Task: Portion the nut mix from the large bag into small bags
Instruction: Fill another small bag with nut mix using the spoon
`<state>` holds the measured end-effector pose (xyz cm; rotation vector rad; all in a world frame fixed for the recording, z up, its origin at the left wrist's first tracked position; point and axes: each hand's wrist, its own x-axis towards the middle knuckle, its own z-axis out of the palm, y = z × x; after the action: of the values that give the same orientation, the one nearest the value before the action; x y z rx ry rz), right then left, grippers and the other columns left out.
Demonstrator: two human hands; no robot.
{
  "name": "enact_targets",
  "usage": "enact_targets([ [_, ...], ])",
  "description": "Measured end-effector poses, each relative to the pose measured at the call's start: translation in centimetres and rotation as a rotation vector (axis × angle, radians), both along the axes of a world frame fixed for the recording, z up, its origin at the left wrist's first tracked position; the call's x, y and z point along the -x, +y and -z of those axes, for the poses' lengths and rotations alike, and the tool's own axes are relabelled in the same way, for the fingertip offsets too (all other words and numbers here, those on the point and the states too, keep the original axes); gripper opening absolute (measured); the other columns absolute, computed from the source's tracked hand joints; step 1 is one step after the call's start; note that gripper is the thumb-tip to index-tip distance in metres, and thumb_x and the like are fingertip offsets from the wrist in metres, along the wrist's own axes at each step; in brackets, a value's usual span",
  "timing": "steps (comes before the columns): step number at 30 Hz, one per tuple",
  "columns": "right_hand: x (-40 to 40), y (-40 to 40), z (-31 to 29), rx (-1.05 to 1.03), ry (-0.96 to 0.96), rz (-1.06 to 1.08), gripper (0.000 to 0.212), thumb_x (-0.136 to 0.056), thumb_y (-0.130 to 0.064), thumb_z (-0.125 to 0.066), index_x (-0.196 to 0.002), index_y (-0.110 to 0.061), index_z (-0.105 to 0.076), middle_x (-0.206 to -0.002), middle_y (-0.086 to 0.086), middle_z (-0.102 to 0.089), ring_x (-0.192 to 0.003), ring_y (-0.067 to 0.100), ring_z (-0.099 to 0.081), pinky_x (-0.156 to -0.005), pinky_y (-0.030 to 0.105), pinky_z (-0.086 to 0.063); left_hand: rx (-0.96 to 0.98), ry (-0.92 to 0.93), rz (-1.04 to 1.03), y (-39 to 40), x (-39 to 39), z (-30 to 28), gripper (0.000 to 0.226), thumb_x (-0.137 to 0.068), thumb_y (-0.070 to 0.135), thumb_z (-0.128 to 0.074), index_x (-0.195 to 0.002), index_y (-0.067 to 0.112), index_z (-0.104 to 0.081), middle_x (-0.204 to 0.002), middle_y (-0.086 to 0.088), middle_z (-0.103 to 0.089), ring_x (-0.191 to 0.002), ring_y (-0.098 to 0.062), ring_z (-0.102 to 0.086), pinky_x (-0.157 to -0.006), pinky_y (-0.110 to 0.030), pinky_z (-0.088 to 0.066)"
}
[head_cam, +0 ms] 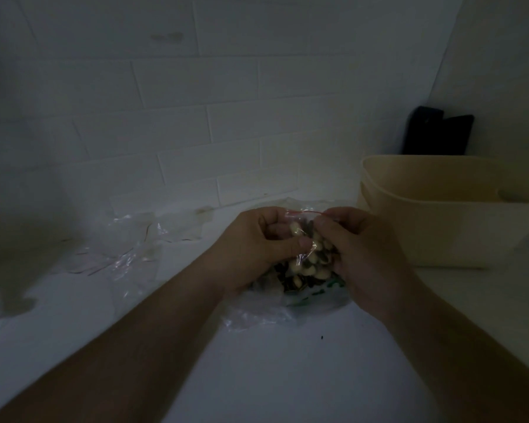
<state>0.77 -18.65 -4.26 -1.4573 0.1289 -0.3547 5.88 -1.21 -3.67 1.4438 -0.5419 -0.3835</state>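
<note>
We've got both hands up at the middle of the shot, working one small clear plastic zip bag with a red seal strip [303,236]. Our left hand [257,248] has its fingers curled and pinching the bag's top at its 9 o'clock side; our right hand [358,254] pinches the same top edge at 3 o'clock, so both are clamped on that one bag. Inside it there's a mix of pale nuts and dark seeds, too many and too dim to count.

Right under it, at 6 o'clock, sits one large crumpled clear bag with green print [315,296] on the white counter [272,370], more of the mix showing in it.

Out at 9 o'clock there's a loose pile of empty clear bags [129,248]; can't tell how many. One beige plastic bin [440,227] stands at 3 o'clock, with one dark flat object [437,132] leaning on the wall behind it.
</note>
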Motion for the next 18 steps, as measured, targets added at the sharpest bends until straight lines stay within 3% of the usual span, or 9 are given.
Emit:
enact_targets([
  [3, 0.15, 0.3, -0.14, -0.032, 0.051, -0.038, 0.007, -0.093, -0.023, -0.074, -0.097, -0.021, -0.079, -0.096, 0.01, -0.079, -0.093, 0.033, -0.076, -0.083, 0.053, -0.062, 0.041, 0.074, 0.006, -0.05, -0.04, 0.0, 0.034, -0.089, -0.004, -0.072, -0.122, -0.003, -0.069, -0.112, -0.026, -0.074, -0.097, -0.036, -0.072, -0.093, -0.051, -0.059],
  [5, 0.37, 0.65, -0.45, -0.061, 0.088, -0.086, 0.009, -0.096, -0.021, -0.071, -0.099, -0.016, -0.078, -0.097, 0.012, -0.079, -0.091, 0.031, -0.077, -0.081, 0.046, -0.062, 0.092, 0.177, -0.003, -0.09, -0.14, -0.16, 0.043, -0.084, -0.003, -0.072, -0.126, -0.007, -0.065, -0.11, -0.028, -0.072, -0.091, -0.035, -0.072, -0.083, -0.045, -0.063],
  [7, 0.53, 0.84, -0.68, -0.098, 0.112, -0.129, 0.008, -0.095, -0.018, -0.071, -0.093, -0.016, -0.078, -0.094, 0.012, -0.078, -0.088, 0.026, -0.077, -0.081, 0.043, -0.062, 0.143, 0.274, 0.005, -0.07, -0.32, -0.33, 0.051, -0.083, -0.007, -0.072, -0.132, -0.008, -0.059, -0.118, -0.03, -0.069, -0.101, -0.04, -0.072, -0.087, -0.046, -0.062],
  [8, 0.56, 0.85, -0.72, -0.111, 0.12, -0.149, 0.01, -0.096, -0.017, -0.071, -0.09, -0.016, -0.078, -0.092, 0.012, -0.078, -0.086, 0.025, -0.076, -0.079, 0.042, -0.061, 0.157, 0.309, 0.02, -0.08, -0.36, -0.38, 0.05, -0.086, -0.009, -0.07, -0.134, -0.007, -0.059, -0.122, -0.03, -0.068, -0.106, -0.041, -0.071, -0.091, -0.047, -0.061],
  [10, 0.58, 0.76, -0.74, -0.118, 0.137, -0.172, 0.011, -0.096, -0.018, -0.069, -0.088, -0.017, -0.077, -0.089, 0.011, -0.077, -0.08, 0.024, -0.075, -0.073, 0.038, -0.06, 0.153, 0.348, 0.019, -0.09, -0.33, -0.48, 0.038, -0.093, -0.007, -0.061, -0.131, -0.004, -0.064, -0.112, -0.027, -0.071, -0.095, -0.035, -0.073, -0.085, -0.044, -0.061],
  [12, 0.6, 0.61, -0.76, -0.1, 0.145, -0.177, 0.01, -0.094, -0.022, -0.07, -0.089, -0.018, -0.077, -0.086, 0.01, -0.076, -0.076, 0.023, -0.073, -0.068, 0.035, -0.058, 0.131, 0.374, -0.014, -0.18, -0.32, -0.39, 0.033, -0.096, -0.004, -0.059, -0.128, -0.006, -0.064, -0.114, -0.028, -0.07, -0.1, -0.036, -0.069, -0.092, -0.047, -0.056],
  [15, 0.52, 0.58, -0.7, -0.086, 0.157, -0.17, 0.012, -0.094, -0.018, -0.067, -0.098, -0.016, -0.077, -0.094, 0.015, -0.077, -0.081, 0.028, -0.074, -0.074, 0.042, -0.059, 0.114, 0.388, -0.046, -0.23, -0.38, -0.3, 0.031, -0.097, -0.008, -0.057, -0.126, -0.003, -0.066, -0.123, -0.03, -0.069, -0.107, -0.037, -0.067, -0.098, -0.049, -0.056],
  [18, 0.4, 0.68, -0.56, -0.064, 0.175, -0.147, 0.014, -0.092, -0.015, -0.064, -0.099, -0.016, -0.076, -0.093, 0.015, -0.075, -0.084, 0.031, -0.074, -0.081, 0.051, -0.06, 0.102, 0.404, -0.03, -0.19, -0.4, -0.43, 0.034, -0.096, -0.012, -0.053, -0.124, -0.001, -0.069, -0.114, -0.024, -0.073, -0.097, -0.031, -0.072, -0.082, -0.041, -0.064],
])
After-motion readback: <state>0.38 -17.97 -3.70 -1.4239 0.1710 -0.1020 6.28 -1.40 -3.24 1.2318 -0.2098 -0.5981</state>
